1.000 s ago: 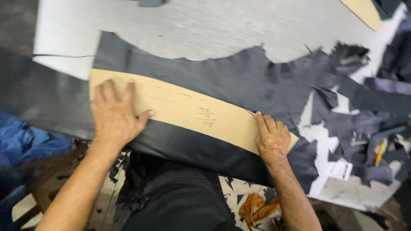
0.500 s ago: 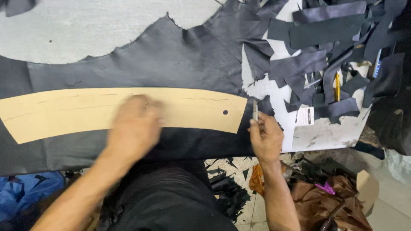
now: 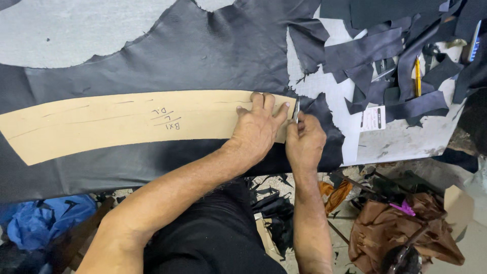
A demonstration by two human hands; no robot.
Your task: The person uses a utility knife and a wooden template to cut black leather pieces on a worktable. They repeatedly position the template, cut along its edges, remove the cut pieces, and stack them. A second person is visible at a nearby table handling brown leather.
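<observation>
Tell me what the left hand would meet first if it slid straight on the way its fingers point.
The left hand points up the table; past the tan pattern strip, it would probably first cross the black leather hide beneath.

Dark leather scraps [image 3: 385, 56] litter the counter [image 3: 401, 139] around a yellow pencil [image 3: 417, 76] and a white tag [image 3: 374, 118] (brown leather bundle [image 3: 401, 228] and blue cloth [image 3: 45, 220] lie on the floor).

Under my left hand [image 3: 257, 127]: matt tan card pattern [image 3: 116, 124], smooth. Beneath it, black leather hide [image 3: 203, 56], fine-grained, faint sheen. Thin metal blade [image 3: 296, 110] at my right hand's [image 3: 304, 144] 12 o'clock.
</observation>
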